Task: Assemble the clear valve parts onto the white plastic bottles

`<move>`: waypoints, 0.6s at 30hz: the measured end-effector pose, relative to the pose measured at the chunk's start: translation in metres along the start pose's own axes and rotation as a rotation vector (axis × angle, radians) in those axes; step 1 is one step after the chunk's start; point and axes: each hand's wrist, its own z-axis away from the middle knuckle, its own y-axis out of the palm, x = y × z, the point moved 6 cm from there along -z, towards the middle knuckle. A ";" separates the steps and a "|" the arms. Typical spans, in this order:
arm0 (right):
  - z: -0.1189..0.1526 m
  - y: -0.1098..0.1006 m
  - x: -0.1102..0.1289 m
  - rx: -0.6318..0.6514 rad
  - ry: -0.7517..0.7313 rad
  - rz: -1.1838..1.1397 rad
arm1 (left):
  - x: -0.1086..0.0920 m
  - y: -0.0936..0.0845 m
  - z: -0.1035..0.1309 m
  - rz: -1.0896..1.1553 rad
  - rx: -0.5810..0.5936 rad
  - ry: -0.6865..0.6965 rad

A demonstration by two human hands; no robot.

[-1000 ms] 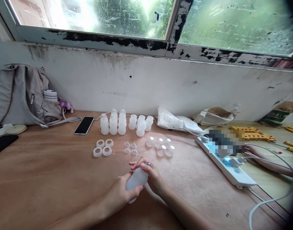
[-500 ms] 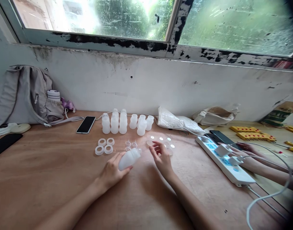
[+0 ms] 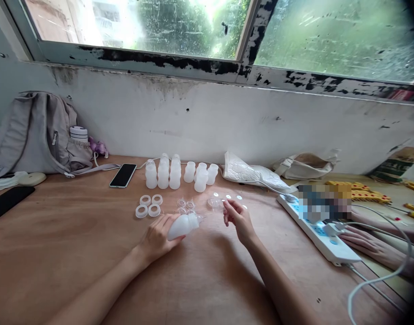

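My left hand [image 3: 159, 235] is wrapped round a frosted baby bottle [image 3: 181, 226], tilted with its clear nipple end pointing right. To the right, my right hand [image 3: 239, 219] has its fingertips drawn together just above the table. What they hold, if anything, I cannot make out. Beside those fingertips lie clear round pieces [image 3: 213, 203], partly hidden by the hand, and several small white discs [image 3: 228, 197]. Clear nipples [image 3: 190, 205] lie behind the tilted bottle. Several white collar rings [image 3: 154, 210] sit left of them.
Frosted bottles with nipples [image 3: 163, 174] and open bottles [image 3: 200, 178] stand along the back. A phone [image 3: 123, 175] and grey backpack [image 3: 41, 135] are at left. On the right are a power strip [image 3: 338, 250], looping cables and another person's hands [image 3: 365, 243].
My right hand has drawn back a little to the right, and its fingers have come together. My left hand holds the bottle in nearly the same place, turned slightly flatter.
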 end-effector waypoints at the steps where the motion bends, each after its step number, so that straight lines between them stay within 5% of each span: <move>1: 0.003 0.007 0.000 0.040 0.027 -0.107 | 0.001 0.000 0.000 -0.003 0.007 -0.005; 5: 0.014 0.026 -0.001 0.155 0.052 -0.215 | 0.002 0.001 0.000 -0.001 0.038 -0.024; 18: 0.031 0.051 -0.002 0.338 0.018 -0.031 | 0.000 0.004 0.000 0.009 0.079 0.017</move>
